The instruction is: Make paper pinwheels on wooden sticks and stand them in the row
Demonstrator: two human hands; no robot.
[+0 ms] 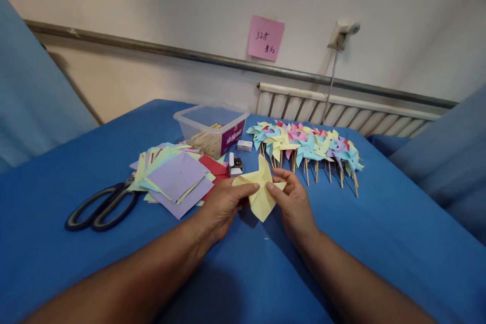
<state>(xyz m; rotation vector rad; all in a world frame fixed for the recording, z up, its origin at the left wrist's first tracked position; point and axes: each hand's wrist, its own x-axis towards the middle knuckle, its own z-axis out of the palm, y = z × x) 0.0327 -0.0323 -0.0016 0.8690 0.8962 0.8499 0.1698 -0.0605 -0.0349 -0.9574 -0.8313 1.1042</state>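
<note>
Between my hands is a pale yellow paper square (262, 197) with cut, spread corners, shaped like a pinwheel without a stick. My left hand (227, 201) pinches its left side, thumb on top. On the right side my right hand (294, 200) grips it the same way, thumb near the centre. The paper is held above the blue cloth. Just behind it stands a small open box (236, 166) with dark bits inside, too small to name. A pile of coloured paper squares (180, 177) lies to the left of my left hand.
Large scissors (104, 207) lie left of the paper pile. Behind it stands a clear plastic tub (207, 126) with thin sticks, beside a small white box (244, 146). Several finished pinwheels (309, 147) on sticks lie at the back right. A wall rail (182, 55) runs behind the blue-covered surface (398, 243).
</note>
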